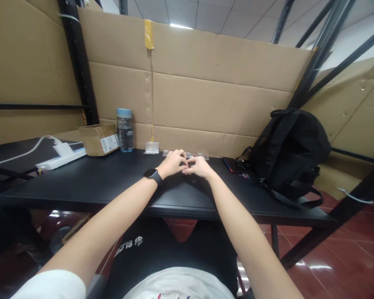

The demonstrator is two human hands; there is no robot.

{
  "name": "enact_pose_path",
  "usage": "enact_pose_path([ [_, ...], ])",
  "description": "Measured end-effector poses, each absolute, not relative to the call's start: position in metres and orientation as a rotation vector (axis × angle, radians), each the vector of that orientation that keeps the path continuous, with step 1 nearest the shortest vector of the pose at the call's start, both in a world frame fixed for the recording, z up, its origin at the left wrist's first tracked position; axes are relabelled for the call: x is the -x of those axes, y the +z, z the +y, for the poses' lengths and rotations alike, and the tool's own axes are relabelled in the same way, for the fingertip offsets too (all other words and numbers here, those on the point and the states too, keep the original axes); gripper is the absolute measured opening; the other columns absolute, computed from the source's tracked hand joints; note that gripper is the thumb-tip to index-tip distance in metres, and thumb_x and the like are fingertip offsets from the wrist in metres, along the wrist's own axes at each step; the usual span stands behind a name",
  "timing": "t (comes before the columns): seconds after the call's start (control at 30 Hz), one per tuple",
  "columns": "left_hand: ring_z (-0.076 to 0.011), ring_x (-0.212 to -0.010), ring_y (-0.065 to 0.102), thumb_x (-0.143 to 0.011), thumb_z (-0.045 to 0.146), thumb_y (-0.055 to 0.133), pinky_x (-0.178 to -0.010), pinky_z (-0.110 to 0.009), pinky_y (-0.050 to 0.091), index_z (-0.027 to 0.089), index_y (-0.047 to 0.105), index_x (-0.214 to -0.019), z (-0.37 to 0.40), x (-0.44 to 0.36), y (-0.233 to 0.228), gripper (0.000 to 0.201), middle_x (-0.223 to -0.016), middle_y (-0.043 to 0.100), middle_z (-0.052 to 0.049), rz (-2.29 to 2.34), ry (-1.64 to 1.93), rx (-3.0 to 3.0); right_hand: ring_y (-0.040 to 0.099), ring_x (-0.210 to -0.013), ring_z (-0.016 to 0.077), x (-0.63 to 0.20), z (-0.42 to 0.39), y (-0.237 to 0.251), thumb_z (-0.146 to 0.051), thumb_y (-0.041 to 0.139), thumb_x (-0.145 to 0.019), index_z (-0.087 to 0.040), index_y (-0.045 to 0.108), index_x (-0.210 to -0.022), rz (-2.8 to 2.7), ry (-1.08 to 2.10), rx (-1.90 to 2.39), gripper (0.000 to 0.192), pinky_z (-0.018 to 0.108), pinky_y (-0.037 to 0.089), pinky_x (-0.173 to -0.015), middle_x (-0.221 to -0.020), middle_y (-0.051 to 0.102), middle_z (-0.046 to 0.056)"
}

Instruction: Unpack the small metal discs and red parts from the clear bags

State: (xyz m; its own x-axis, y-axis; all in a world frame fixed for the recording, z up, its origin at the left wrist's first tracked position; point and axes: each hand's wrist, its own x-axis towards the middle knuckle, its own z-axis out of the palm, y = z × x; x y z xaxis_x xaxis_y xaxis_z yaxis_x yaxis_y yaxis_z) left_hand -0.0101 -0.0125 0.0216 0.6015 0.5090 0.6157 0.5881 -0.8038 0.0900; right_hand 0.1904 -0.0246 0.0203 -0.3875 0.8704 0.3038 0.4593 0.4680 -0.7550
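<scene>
Both arms reach out over a black table (90,182). My left hand (172,162), with a black watch on its wrist, and my right hand (199,167) meet fingertip to fingertip near the table's far edge. Their fingers are curled together over something very small; what it is cannot be made out. Just behind the hands lie a few small clear plastic bags (193,155) with tiny parts inside.
A black backpack (288,151) sits at the right, a phone (230,164) beside it. At the back left stand a blue-lidded bottle (125,130), a small cardboard box (99,139) and a white power strip (60,158). Cardboard walls close the back.
</scene>
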Motion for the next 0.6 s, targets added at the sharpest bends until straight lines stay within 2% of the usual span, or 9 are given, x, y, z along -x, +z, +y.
enact_pose_path([
  [0.37, -0.0267, -0.111, 0.054, -0.095, 0.038, 0.062, -0.100, -0.047, 0.039, 0.023, 0.076, -0.092, -0.005, 0.011, 0.016, 0.021, -0.117, 0.061, -0.007, -1.003, -1.014, 2.654, 0.064, -0.077, 0.0164, -0.194, -0.018, 0.022, -0.031, 0.088, -0.061, -0.016, 0.081, -0.106, -2.028, 0.532, 1.038, 0.048, 0.027, 0.047, -0.076, -0.088, 0.074, 0.002],
  [0.5, -0.0277, -0.113, 0.054, -0.095, 0.039, 0.060, -0.104, -0.049, 0.038, 0.023, 0.074, -0.093, -0.004, 0.010, 0.015, 0.022, -0.119, 0.061, -0.008, -1.044, -1.034, 2.706, 0.065, -0.079, 0.0193, -0.199, -0.015, 0.020, -0.039, 0.088, -0.061, -0.014, 0.081, -0.101, -2.028, 0.500, 1.108, 0.048, 0.029, 0.048, -0.076, -0.086, 0.075, 0.005],
  [0.6, -0.0275, -0.114, 0.054, -0.095, 0.037, 0.060, -0.105, -0.050, 0.038, 0.023, 0.073, -0.093, -0.004, 0.011, 0.016, 0.020, -0.121, 0.060, -0.008, -1.070, -1.060, 2.724, 0.064, -0.075, 0.0184, -0.203, -0.012, 0.019, -0.036, 0.088, -0.059, -0.012, 0.080, -0.103, -1.986, 0.447, 1.211, 0.050, 0.027, 0.047, -0.070, -0.083, 0.074, 0.005],
])
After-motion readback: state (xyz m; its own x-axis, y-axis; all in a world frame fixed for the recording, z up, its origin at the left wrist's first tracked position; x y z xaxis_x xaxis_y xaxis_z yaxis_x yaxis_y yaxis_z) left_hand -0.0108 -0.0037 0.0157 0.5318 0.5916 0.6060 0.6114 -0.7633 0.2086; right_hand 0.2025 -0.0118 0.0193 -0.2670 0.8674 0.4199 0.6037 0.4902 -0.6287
